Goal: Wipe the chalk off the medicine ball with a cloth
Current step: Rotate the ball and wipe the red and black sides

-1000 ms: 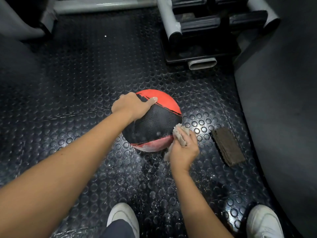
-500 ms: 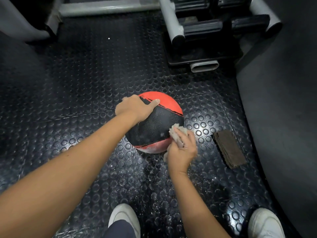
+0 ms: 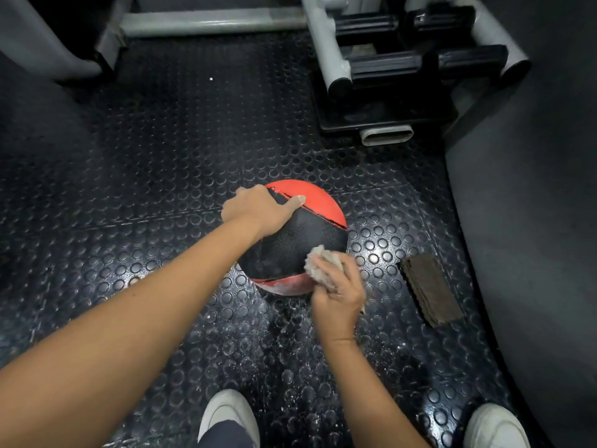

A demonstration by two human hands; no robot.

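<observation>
A red and black medicine ball rests on the studded rubber floor. White chalk smears show on its lower red band. My left hand grips the ball's upper left side, thumb across the seam. My right hand is closed around a crumpled pale cloth, which presses against the ball's lower right side.
A folded brown cloth lies on the floor right of the ball. A grey-tube rack with black dumbbells stands behind. A dark padded surface borders the right. My white shoes are at the bottom. Chalk dust speckles the floor.
My right hand with the cloth has slid leftward and up along the ball's lower right side. My left hand has kept its hold on top.
</observation>
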